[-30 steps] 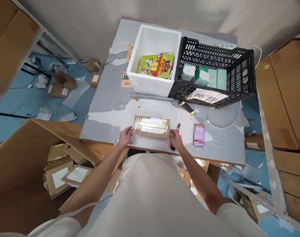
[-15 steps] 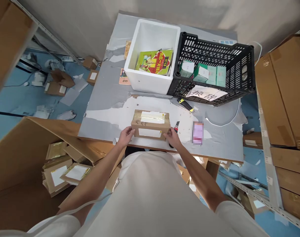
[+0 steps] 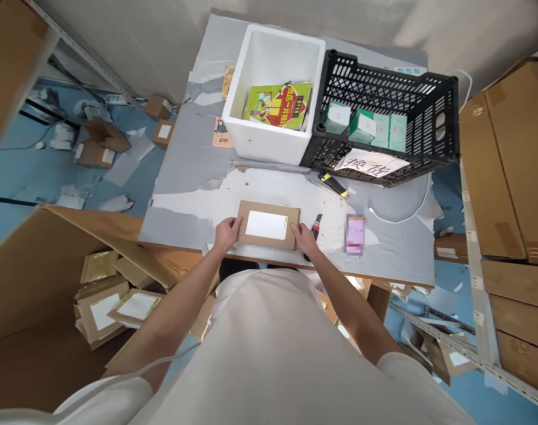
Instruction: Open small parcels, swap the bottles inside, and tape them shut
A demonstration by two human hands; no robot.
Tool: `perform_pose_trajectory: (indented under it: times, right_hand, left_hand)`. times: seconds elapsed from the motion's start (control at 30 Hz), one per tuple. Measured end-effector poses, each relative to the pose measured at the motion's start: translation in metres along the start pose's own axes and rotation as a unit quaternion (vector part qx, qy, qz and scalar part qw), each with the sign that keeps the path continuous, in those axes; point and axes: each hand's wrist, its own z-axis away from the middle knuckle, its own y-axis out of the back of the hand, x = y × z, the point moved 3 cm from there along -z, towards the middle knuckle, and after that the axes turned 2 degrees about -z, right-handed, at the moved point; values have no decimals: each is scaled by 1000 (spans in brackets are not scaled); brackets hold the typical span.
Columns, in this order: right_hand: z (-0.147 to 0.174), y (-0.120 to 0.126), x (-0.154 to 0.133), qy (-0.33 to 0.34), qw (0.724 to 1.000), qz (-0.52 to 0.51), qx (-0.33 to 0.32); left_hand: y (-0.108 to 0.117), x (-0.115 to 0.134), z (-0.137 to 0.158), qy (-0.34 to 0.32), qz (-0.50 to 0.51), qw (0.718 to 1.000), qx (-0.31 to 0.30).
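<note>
A flat brown cardboard parcel with a white label on its upper face lies near the front edge of the grey table. My left hand grips its left end. My right hand grips its right end. A red-and-black box cutter lies on the table just right of my right hand, partly hidden by it.
Behind the parcel stand a white foam box with colourful books and a black plastic crate with green boxes. A yellow-black cutter and a phone lie to the right. A large carton of parcels stands at left, shelves with cartons at right.
The parcel has been turned over towards me between both hands: its taped side faced up, then it stood on edge, and now the white-label side faces up, lying flat.
</note>
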Motion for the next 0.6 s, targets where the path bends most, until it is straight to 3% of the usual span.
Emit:
perform_pose_trajectory:
  times: [0.17, 0.3, 0.43, 0.6]
  right_hand:
    - [6, 0, 12, -2, 998, -59, -6]
    - [20, -5, 30, 40, 993, -114, -8]
    - [34, -13, 46, 87, 989, -118, -6]
    - [38, -27, 41, 93, 984, -147, -42]
  left_hand:
    - [-2, -10, 10, 11, 57, 998, -1]
    - [-5, -38, 20, 26, 151, 988, 7]
    - [-13, -62, 29, 20, 169, 983, -73]
    - [-24, -61, 33, -28, 164, 976, -138]
